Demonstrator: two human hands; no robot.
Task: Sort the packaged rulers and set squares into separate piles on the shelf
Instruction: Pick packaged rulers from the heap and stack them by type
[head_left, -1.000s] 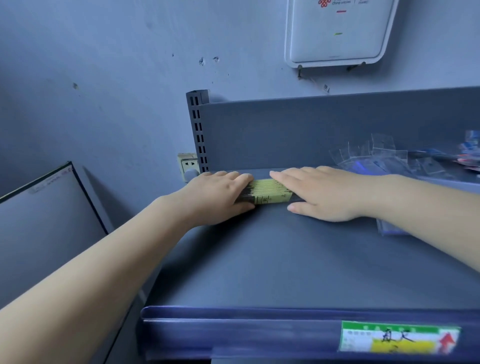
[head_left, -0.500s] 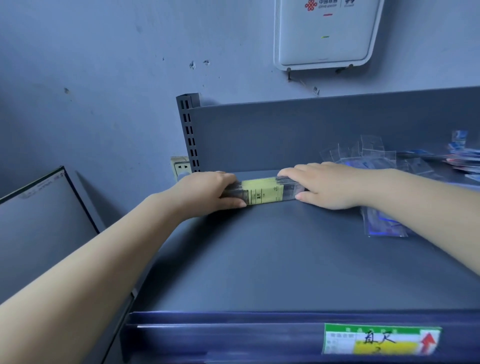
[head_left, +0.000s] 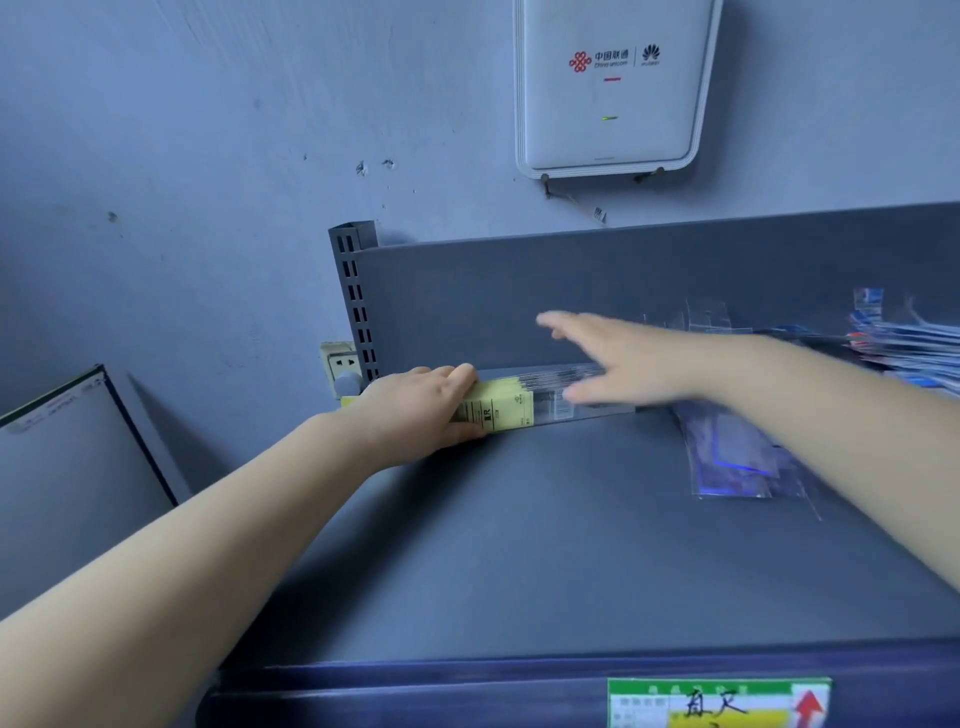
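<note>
At the back left corner of the grey shelf (head_left: 519, 545), a stack of packaged rulers (head_left: 524, 402) is held by the left hand (head_left: 415, 410). The stack lies lengthwise along the foot of the shelf's back panel (head_left: 571, 291). Its near end, with the yellow label, is covered by the left hand: the fingers are curled over the top of the stack and the thumb is pressed against its front face. The clear part of the packs extends to the right of this grip.

Right of the grip and above the far end of the stack, the right hand (head_left: 623, 364) is seen with fingers straight and spread, and nothing is held in it. It is blurred, so whether it touches the rulers cannot be told.

Further right of the grip, and nearer the camera than the stack, clear packets with blue printing (head_left: 732, 462) lie flat on the shelf, partly covered by the right forearm. Whether set squares are contained in them cannot be told. At the far right edge, beyond that forearm, a loose pile of blue and white packets (head_left: 909, 343) is seen against the back panel, well apart from the rulers.

Left of the grip, just behind the left hand, a slotted upright post (head_left: 356, 306) and a wall socket (head_left: 340, 361) are noted. Above the grip, a white router (head_left: 608, 88) with one green light is mounted on the wall. A green and yellow price label (head_left: 719, 701) is fixed to the front lip of the shelf, below the right forearm.
</note>
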